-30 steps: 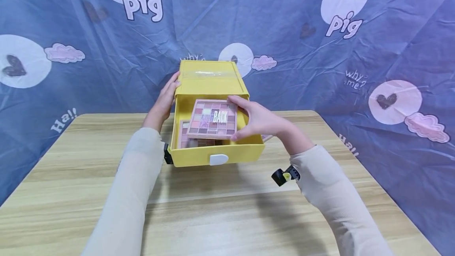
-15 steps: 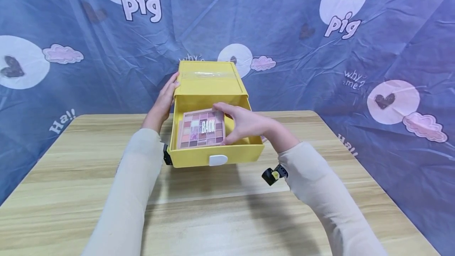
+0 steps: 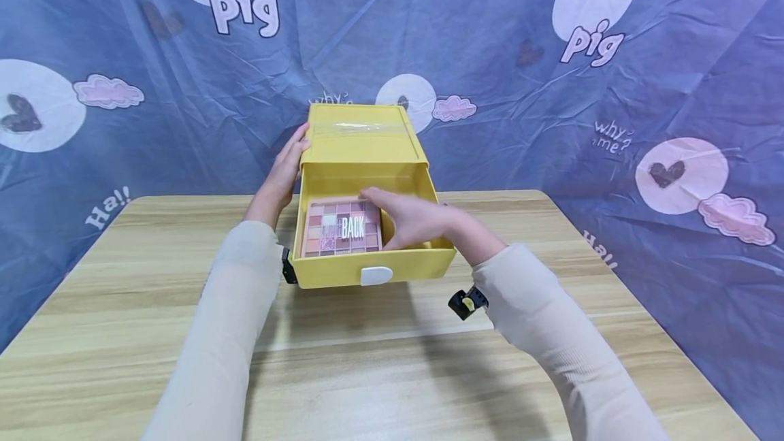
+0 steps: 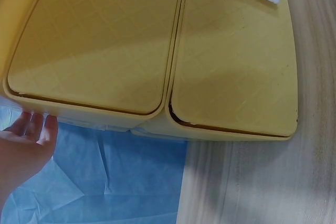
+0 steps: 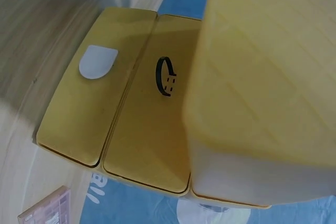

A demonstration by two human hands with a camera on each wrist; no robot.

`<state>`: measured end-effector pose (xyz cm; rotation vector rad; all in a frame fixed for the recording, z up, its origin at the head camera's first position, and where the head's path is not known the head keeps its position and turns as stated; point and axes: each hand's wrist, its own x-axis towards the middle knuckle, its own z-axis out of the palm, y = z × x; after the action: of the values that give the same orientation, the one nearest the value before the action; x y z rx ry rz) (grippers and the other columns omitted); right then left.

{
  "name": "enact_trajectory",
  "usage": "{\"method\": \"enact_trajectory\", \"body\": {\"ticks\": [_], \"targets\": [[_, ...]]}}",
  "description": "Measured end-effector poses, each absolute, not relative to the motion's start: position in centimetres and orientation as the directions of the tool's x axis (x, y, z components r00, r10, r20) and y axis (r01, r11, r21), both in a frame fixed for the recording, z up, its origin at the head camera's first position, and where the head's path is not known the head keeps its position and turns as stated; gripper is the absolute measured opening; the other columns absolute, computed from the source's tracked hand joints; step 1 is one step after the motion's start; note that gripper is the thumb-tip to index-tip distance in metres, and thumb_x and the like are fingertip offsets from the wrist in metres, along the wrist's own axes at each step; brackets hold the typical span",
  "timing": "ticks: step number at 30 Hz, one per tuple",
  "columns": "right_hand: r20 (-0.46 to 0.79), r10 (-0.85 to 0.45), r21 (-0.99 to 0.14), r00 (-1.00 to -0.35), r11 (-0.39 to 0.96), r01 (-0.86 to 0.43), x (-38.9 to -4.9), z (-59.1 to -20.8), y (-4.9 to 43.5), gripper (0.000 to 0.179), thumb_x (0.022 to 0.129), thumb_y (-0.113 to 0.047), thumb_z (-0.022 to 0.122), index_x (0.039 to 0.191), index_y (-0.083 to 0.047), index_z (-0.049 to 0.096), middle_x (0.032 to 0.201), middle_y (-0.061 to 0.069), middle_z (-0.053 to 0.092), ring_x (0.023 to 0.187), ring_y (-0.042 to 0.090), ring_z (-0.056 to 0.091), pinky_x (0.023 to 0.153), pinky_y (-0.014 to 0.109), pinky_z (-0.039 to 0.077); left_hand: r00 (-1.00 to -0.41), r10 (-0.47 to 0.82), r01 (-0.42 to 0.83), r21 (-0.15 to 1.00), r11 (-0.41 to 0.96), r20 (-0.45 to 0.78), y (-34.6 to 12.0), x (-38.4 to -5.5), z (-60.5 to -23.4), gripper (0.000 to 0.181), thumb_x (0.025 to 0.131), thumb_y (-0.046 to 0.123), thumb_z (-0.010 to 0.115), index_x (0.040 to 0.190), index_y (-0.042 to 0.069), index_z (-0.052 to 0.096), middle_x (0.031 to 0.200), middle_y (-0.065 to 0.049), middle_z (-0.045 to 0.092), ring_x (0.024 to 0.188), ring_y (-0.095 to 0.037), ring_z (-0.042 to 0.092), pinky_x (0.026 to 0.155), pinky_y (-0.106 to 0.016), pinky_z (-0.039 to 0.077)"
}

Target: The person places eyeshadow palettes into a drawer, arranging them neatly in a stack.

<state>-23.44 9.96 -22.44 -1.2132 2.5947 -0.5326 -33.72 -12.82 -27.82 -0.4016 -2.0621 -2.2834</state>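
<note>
An eyeshadow palette point(image 3: 344, 229) lies in the pulled-out top drawer point(image 3: 333, 271) of a yellow drawer box point(image 3: 361, 145), against the drawer's left side. My right hand point(image 3: 416, 220), blurred, reaches into the drawer. Its fingertips are by the palette's far right corner, and the thumb is just off its near right corner; whether they touch it is hard to see. My left hand point(image 3: 283, 172) rests along the box's left side with fairly straight fingers. In the left wrist view, the fingertips of my left hand point(image 4: 29, 142) touch the box's side.
Below the top drawer, the right wrist view shows lower drawer fronts point(image 5: 152, 98), one with a white tab handle point(image 5: 98, 61). A pink palette point(image 5: 50, 209) lies on the wooden table point(image 3: 343, 373) beside the box. A blue printed cloth point(image 3: 520, 87) hangs behind.
My right hand has brought the palette left and down into the drawer, where it now lies flat over the palette seen there earlier. My left hand has stayed at the box's side.
</note>
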Motion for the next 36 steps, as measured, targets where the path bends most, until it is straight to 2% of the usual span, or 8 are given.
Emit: {"method": "enact_trajectory", "body": {"ticks": [4, 11, 19, 26, 30, 36], "targets": [[-0.073, -0.782, -0.399, -0.618, 0.591, -0.701, -23.4, -22.6, 9.7, 0.088, 0.065, -0.022, 0.074, 0.131, 0.007, 0.022, 0.129, 0.016, 0.032, 0.115, 0.021, 0.031, 0.096, 0.028, 0.021, -0.965, 0.146, 0.202, 0.973, -0.113, 0.217, -12.8, -33.7, -27.8, 0.051, 0.088, 0.030, 0.036, 0.138, 0.025, 0.023, 0.138, -0.002, 0.025, 0.112, -0.018, 0.034, 0.090, -0.037, 0.027], [-0.093, -0.732, -0.402, -0.675, 0.648, -0.647, -23.1, -21.8, 10.3, 0.090, 0.068, -0.024, 0.072, 0.135, 0.003, 0.018, 0.138, 0.015, 0.022, 0.123, 0.023, 0.021, 0.098, 0.029, 0.017, -0.963, 0.142, 0.217, 0.970, -0.106, 0.231, -12.7, -33.7, -27.8, 0.052, 0.088, 0.030, 0.037, 0.138, 0.025, 0.023, 0.138, -0.001, 0.026, 0.112, -0.017, 0.034, 0.090, -0.038, 0.027], [-0.034, -0.682, -0.606, -0.731, 0.596, -0.528, -23.2, -20.1, 12.1, 0.093, 0.066, -0.034, 0.073, 0.137, -0.006, 0.020, 0.139, 0.004, 0.021, 0.124, 0.018, 0.021, 0.097, 0.028, 0.018, -0.961, 0.149, 0.219, 0.970, -0.109, 0.234, -12.7, -33.7, -27.9, 0.052, 0.088, 0.030, 0.036, 0.138, 0.023, 0.023, 0.138, -0.002, 0.025, 0.113, -0.017, 0.033, 0.090, -0.038, 0.026], [0.115, -0.679, -0.782, -0.725, 0.389, -0.488, -23.3, -18.0, 13.8, 0.082, 0.072, -0.015, 0.070, 0.136, -0.001, 0.020, 0.138, 0.007, 0.024, 0.123, 0.011, 0.022, 0.097, 0.022, 0.018, -0.962, 0.148, 0.213, 0.970, -0.113, 0.229, -12.9, -33.8, -27.7, 0.051, 0.088, 0.030, 0.037, 0.137, 0.025, 0.024, 0.137, -0.001, 0.026, 0.112, -0.017, 0.033, 0.090, -0.038, 0.025], [0.185, -0.609, -0.834, -0.771, 0.317, -0.451, -23.8, -17.2, 14.9, 0.080, 0.074, -0.012, 0.067, 0.136, 0.000, 0.019, 0.138, 0.008, 0.025, 0.123, 0.013, 0.023, 0.096, 0.023, 0.020, -0.962, 0.152, 0.209, 0.971, -0.114, 0.225, -12.8, -33.7, -27.6, 0.051, 0.088, 0.030, 0.037, 0.137, 0.025, 0.024, 0.137, 0.000, 0.026, 0.113, -0.016, 0.032, 0.090, -0.038, 0.025], [0.232, -0.443, -0.859, -0.866, 0.325, -0.396, -25.2, -17.2, 16.7, 0.078, 0.078, -0.016, 0.063, 0.137, -0.003, 0.015, 0.139, 0.008, 0.023, 0.124, 0.015, 0.022, 0.096, 0.027, 0.022, -0.961, 0.151, 0.213, 0.969, -0.122, 0.230, -12.8, -33.7, -27.7, 0.051, 0.089, 0.030, 0.036, 0.137, 0.024, 0.024, 0.137, 0.001, 0.026, 0.114, -0.015, 0.031, 0.091, -0.039, 0.024]]}}
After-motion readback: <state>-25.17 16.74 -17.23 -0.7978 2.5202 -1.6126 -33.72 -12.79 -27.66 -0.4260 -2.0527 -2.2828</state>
